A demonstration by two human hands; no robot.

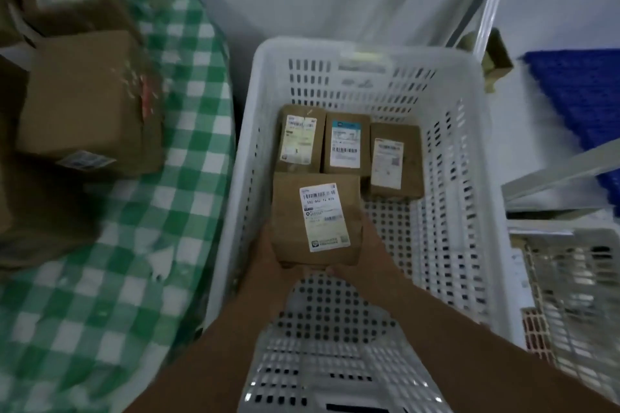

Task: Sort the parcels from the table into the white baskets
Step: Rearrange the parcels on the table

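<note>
head view, both hands point(268, 255) point(365, 258) gripping labelled parcel point(315, 218), inside white basket point(469, 178)

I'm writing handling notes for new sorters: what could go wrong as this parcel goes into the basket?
1. Both hands, left hand and right hand, grip only the held parcel's near end, so it may tip forward.
2. It could knock the three parcels lined along the white basket's far wall.

Green checked cloth point(161, 245) covers table; blue perforated mat point(577, 94) far right.
</note>
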